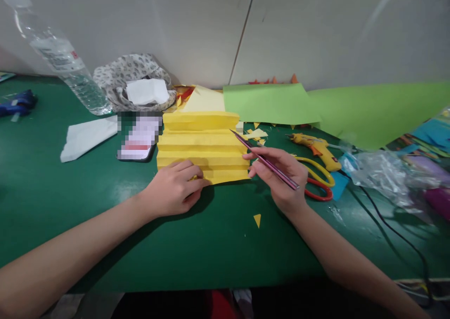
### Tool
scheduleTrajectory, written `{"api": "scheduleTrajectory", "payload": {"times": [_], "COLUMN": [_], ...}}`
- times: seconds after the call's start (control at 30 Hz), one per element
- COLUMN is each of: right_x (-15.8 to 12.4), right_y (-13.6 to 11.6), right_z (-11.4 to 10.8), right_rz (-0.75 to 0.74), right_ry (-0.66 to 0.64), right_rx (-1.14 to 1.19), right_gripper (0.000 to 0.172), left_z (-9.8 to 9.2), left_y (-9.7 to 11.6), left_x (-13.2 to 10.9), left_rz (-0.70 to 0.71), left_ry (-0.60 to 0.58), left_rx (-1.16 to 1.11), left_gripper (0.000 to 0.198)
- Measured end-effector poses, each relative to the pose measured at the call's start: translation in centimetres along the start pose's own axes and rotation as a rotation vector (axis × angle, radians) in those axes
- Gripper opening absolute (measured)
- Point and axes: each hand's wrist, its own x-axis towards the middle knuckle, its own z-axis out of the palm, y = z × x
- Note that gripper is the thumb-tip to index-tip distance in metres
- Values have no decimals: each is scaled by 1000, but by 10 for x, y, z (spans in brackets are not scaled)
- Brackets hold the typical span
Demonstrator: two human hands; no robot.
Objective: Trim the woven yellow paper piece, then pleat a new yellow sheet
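A sheet of yellow paper (197,143) lies on the green table with accordion folds running across it. My left hand (181,185) is closed at its lower left edge, fingers bent over the bottom fold. In my right hand (281,174) is a dark reddish pencil (270,164), gripped as for writing. Its point is over the upper right part of the folded paper, and I cannot tell whether it touches. Beside that hand lie scissors (321,195) with one yellow and one red handle loop, blades hidden.
Behind the paper are green sheets (263,103) and yellow scraps (256,134). A phone (138,138), tissue (87,136), water bottle (66,59) and spotted cloth bag (133,66) are to the left. A yellow glue gun (318,150) and clear plastic wrap (390,176) lie right.
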Motion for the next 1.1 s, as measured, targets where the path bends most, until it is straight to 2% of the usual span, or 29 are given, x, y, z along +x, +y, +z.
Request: {"api": "scheduleTrajectory", "payload": {"times": [0.1, 0.27, 0.37, 0.5, 0.7, 0.9, 1.1], "right_x": [3, 5, 4, 3, 6, 6, 5], "right_y": [0, -2, -2, 2, 4, 5, 7], "right_z": [0, 0, 0, -3, -4, -1, 1], "right_rz": [35, 218, 285, 244, 122, 106, 134], "right_ry": [-39, -88, -170, -305, -382, -393, -420], "right_rx": [71, 67, 64, -58, -80, -96, -76], "right_gripper": [12, 14, 19, 11, 12, 14, 15], "left_z": [2, -2, -7, -11, -12, -8, -8], "left_y": [-2, -4, -6, -9, -8, -10, -11], "left_x": [-1, -1, -3, -4, -4, -9, -9], "left_rz": [9, 39, 46, 45, 52, 24, 34], "left_ry": [13, 35, -1, -49, -60, -139, -144], "left_rx": [50, 68, 29, -14, 44, -65, -76], "left_gripper": [25, 26, 26, 27, 26, 31, 33]}}
